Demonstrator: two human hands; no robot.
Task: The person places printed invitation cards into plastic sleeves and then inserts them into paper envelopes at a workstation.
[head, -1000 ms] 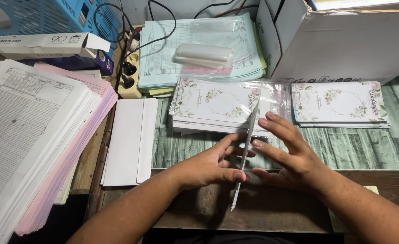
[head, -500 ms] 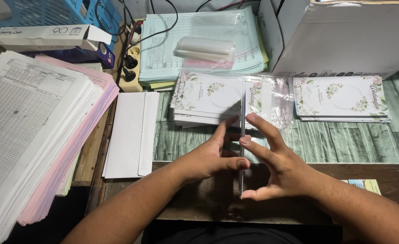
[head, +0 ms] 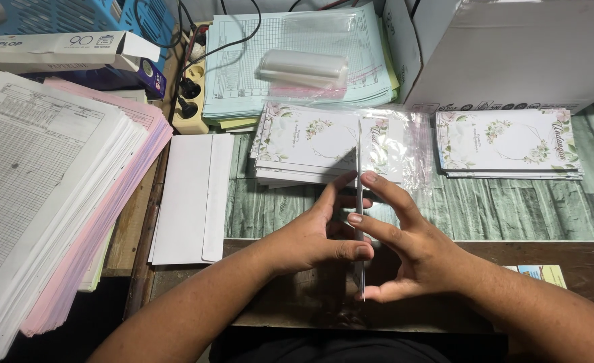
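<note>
Held edge-on and upright between both hands above the near table edge [head: 176, 252]: a thin card [head: 359, 202]. Left hand [head: 320, 235] and right hand [head: 404, 245] pressed against its two faces, fingers loosely spread. Just behind, a stack of floral cards [head: 303, 144]; white envelopes [head: 192, 195] to the left.

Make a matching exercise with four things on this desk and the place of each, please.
Things:
1. thin card
2. white envelopes
3. plastic sleeves
4. power strip

Places:
A. on the blue forms
B. edge-on between left hand and right hand
C. left of the floral cards
D. between the pink paper stack and the blue forms

Pairs: 1-B, 2-C, 3-A, 4-D
</note>
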